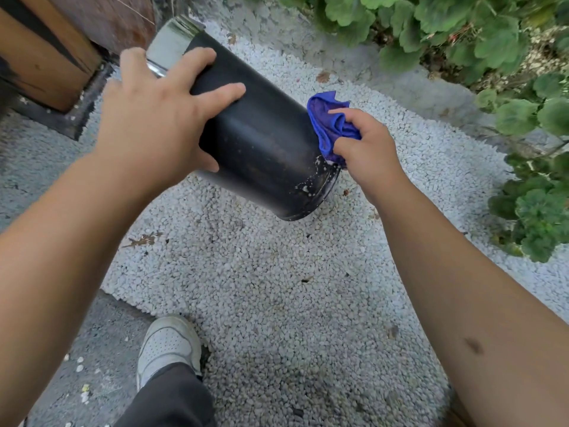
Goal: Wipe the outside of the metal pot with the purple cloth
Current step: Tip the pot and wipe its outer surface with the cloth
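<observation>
Head view, taken from the metal pot (pixel 261 140) as landmark: nearest the camera, below the pot, a white shoe (pixel 167 343) stands on pale gravel (pixel 277 288), and the pot itself is held tilted above that gravel. Of the two hands, the left hand (pixel 154 115) spreads wide over the pot's dark side, steadying it, while the right hand (pixel 363 146) bunches the purple cloth (pixel 326 121) against the far-right wall near the base. Beyond lie green plants (pixel 446 29); wiping well probably means firm overlapping strokes toward the whitish spots, turning the pot with the left.
</observation>
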Demonstrator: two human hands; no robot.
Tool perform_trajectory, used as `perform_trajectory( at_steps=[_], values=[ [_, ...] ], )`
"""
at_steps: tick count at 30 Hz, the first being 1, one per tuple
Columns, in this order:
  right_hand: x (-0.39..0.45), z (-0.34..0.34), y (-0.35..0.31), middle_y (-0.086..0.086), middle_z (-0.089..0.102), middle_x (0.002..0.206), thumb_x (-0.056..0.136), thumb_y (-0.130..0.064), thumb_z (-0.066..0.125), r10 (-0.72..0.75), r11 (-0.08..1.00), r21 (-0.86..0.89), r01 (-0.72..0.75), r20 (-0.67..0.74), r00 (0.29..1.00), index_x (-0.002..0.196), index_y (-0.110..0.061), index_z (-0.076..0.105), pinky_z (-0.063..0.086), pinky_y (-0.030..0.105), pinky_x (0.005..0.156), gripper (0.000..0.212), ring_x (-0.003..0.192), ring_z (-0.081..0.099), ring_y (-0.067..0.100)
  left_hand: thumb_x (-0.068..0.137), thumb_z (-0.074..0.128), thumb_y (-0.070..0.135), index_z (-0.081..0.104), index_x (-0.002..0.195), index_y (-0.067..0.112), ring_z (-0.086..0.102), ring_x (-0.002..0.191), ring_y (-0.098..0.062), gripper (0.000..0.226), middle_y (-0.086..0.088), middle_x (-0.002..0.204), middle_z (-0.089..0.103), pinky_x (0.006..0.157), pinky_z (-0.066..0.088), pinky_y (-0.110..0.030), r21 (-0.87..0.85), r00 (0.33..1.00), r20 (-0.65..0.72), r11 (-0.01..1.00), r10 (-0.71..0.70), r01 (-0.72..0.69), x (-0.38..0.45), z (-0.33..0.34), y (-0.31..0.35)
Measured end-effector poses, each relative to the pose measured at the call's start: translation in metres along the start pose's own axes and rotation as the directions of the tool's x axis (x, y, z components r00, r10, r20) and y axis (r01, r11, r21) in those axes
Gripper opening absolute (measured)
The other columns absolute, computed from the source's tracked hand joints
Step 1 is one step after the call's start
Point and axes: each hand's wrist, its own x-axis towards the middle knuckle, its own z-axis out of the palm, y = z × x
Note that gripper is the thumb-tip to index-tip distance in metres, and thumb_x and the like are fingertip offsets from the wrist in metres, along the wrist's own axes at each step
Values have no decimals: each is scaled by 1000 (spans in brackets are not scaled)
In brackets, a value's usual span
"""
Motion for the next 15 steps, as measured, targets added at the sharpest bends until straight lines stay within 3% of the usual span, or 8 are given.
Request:
perform_trajectory(
  at_steps=[3, 8, 12, 15],
  values=[
    [-4, 4, -1, 3, 71, 105, 67, -2, 51, -20, 999, 42, 21, -14, 1000, 98, -38, 70, 58, 50, 82, 50, 95, 68, 28, 54, 91, 52, 42, 146, 41, 42, 108, -55, 105, 1, 154, 34, 69, 48, -54, 32, 999, 22, 999, -28, 27, 13, -3, -4],
    [-19, 12, 1, -1, 61, 122, 72, 8, 49, -85, 992, 85, 89, -46, 995, 107, -29, 66, 50, 46, 99, 55, 112, 59, 19, 56, 88, 57, 38, 146, 46, 41, 110, -53, 104, 4, 155, 32, 68, 46, -52, 65, 998, 50, 997, -40, 37, 27, -9, -6],
    [-42, 24, 7, 1, 51, 140, 77, -6, 55, -178, 984, 4, 180, -118, 977, 113, -30, 64, 31, 6, 101, 44, 119, 41, -18, 55, 89, 58, 38, 146, 47, 40, 111, -52, 105, 5, 156, 33, 71, 48, -54, 93, 998, 53, 995, -44, 39, 33, -11, -3],
    [-62, 39, 18, -1, 35, 153, 84, -19, 60, -255, 965, -111, 239, -158, 954, 126, -24, 62, 24, 7, 106, 42, 135, 34, -1, 54, 89, 58, 38, 147, 46, 39, 114, -53, 106, 3, 155, 34, 69, 48, -53, 127, 999, 51, 992, -17, 10, 39, -16, -1]
  ],
)
